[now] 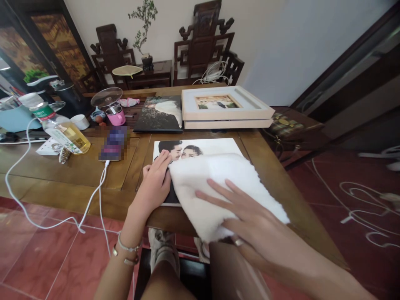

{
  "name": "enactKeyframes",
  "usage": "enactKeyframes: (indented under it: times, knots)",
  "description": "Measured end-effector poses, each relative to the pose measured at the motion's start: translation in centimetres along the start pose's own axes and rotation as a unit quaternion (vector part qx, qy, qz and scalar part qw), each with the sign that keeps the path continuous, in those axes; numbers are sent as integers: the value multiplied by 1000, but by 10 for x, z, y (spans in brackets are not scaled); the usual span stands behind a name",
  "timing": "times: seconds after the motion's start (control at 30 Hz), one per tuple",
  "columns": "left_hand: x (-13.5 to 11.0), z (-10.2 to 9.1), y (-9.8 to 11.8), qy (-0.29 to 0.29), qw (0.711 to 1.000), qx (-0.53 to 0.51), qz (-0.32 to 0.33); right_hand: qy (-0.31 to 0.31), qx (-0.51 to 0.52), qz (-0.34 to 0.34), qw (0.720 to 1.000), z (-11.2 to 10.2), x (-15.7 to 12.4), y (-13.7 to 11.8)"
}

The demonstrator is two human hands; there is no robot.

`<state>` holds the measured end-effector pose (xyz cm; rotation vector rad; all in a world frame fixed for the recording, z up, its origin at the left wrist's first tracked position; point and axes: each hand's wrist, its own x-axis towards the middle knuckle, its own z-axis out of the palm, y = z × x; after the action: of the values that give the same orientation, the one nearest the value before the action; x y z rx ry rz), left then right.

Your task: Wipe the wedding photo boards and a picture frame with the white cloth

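A photo panel [218, 146] showing two people's heads lies flat near the table's front edge. Over its lower and right part is spread a white fluffy cloth [225, 166] with ragged edges. My left hand [158, 177] rests on the panel's left side, fingers laid out on it beside the cloth. Across the cloth lies my right hand [237, 204], some fingers spread on top, while the lower fingers pinch its near edge. The cloth hides much of the picture, and the right hand is slightly blurred.
Behind the panel are a pale wooden frame box [228, 120] and a dark photo panel [158, 118]. To the left stand a pink cup [116, 116], a bottle [62, 129] and a phone [114, 143] with a white cable [101, 179]. The wooden table [271, 166] ends close at right.
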<state>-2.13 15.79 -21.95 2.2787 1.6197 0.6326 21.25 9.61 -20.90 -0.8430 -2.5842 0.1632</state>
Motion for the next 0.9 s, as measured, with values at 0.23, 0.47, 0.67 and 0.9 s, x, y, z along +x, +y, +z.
enactKeyframes:
  times: [0.23, 0.47, 0.67, 0.9]
  knots:
    - [-4, 1, 4, 1, 1000, -3, -10, 26, -19, 47, 998, -1, 10, 36]
    - [-6, -2, 7, -1, 1000, 4, -6, 25, -70, 60, 995, -2, 12, 38]
    - [-5, -2, 6, -5, 1000, 7, -7, 37, -106, 69, 991, 8, 8, 27]
    - [-5, -2, 6, -1, 1000, 2, -10, 37, -111, 77, 990, 9, 8, 24]
